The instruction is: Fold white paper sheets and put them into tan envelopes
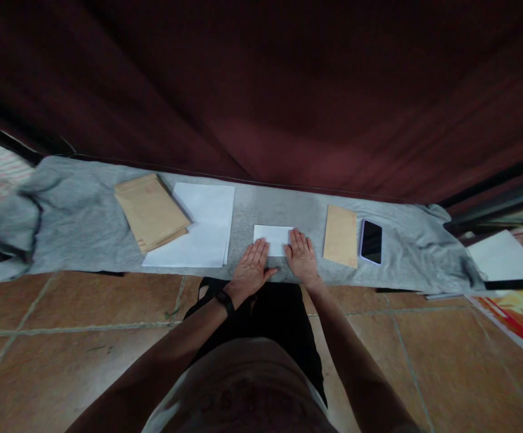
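Observation:
A small white rectangle of folded paper [276, 236] lies flat on the grey cloth, in front of my body. My left hand [250, 267] rests flat with its fingertips on the paper's left part, thumb stretched to the side. Over its right end lies my right hand [301, 254], palm down, fingers extended. Neither hand grips anything. To the left is a stack of larger white sheets [207, 231], partly covered by several brown envelopes [151, 210]. Right of my right hand lies one more brown envelope [340, 234].
A phone [371, 242] in a light purple case lies beyond the right envelope. Grey cloth [76, 222] covers the narrow surface, rumpled at both ends. A dark red curtain [261, 120] hangs along the far edge. At far right are papers and a colourful printed sheet [518, 319].

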Demonstrator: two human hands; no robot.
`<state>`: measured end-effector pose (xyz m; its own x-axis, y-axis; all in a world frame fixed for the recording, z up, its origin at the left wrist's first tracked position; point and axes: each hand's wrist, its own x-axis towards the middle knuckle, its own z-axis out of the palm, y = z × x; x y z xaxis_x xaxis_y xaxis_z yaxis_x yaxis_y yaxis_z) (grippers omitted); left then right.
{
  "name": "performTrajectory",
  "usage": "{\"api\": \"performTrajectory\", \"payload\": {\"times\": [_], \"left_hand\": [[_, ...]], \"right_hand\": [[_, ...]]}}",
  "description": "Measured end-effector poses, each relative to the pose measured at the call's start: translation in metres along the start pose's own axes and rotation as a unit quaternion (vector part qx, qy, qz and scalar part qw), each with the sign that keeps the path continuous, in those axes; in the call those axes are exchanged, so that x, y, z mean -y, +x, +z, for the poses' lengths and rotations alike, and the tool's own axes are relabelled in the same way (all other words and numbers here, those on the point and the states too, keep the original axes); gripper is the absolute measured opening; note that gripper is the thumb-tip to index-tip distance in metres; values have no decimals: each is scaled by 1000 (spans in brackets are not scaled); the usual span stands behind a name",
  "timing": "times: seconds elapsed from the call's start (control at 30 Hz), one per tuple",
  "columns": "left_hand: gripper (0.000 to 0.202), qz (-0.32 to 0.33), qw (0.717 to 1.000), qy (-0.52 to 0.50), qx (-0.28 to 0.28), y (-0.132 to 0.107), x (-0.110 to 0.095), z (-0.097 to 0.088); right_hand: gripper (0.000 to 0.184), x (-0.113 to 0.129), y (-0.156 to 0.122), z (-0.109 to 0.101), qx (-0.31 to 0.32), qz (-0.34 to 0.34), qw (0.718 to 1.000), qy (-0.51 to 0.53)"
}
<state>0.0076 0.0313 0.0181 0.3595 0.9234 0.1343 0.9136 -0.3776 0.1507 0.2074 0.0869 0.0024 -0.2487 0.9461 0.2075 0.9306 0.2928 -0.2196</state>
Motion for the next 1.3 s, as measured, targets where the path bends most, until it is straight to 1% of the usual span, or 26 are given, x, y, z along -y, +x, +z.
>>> {"api": "performTrajectory", "payload": {"times": [0.13,0.17,0.3,0.4,0.53,0.7,0.83,0.97,1.03,1.17,1.23,1.3], "left_hand": [[73,9,1000,-5,-4,0,0,-3],[72,10,1000,-8,-7,0,0,-4],[68,9,1000,-18,-11,0,1,-1],[68,12,1000,-21,-11,0,3,1],[65,14,1000,-19,-19,-1,4,2],[66,-1,999,-24,-26,-2,4,2],[67,-41,998,-32,-33,3,5,3],[64,-85,995,-32,-31,18,7,3],[61,-82,996,-33,-27,28,5,3],[59,-47,998,-43,-20,45,-6,7],[59,-35,998,-50,-25,50,-11,11],[60,-37,997,-54,-34,53,-12,13]], "right_hand": [[56,12,0,-6,3,10,1000,19],[56,18,0,-8,8,1,1000,26],[54,41,0,-11,59,-80,994,48],[51,48,-1,-10,81,-102,991,39],[52,39,-4,-8,63,-83,994,17],[56,23,-10,-7,22,-33,999,8],[59,17,-15,-8,1,-3,1000,5],[59,16,-16,-7,-6,-1,1000,5],[59,16,-17,-6,-6,0,1000,5],[59,16,-17,-4,-5,3,1000,4],[58,16,-17,-3,-7,4,1000,3],[58,15,-17,-3,-9,4,1000,3]]}}
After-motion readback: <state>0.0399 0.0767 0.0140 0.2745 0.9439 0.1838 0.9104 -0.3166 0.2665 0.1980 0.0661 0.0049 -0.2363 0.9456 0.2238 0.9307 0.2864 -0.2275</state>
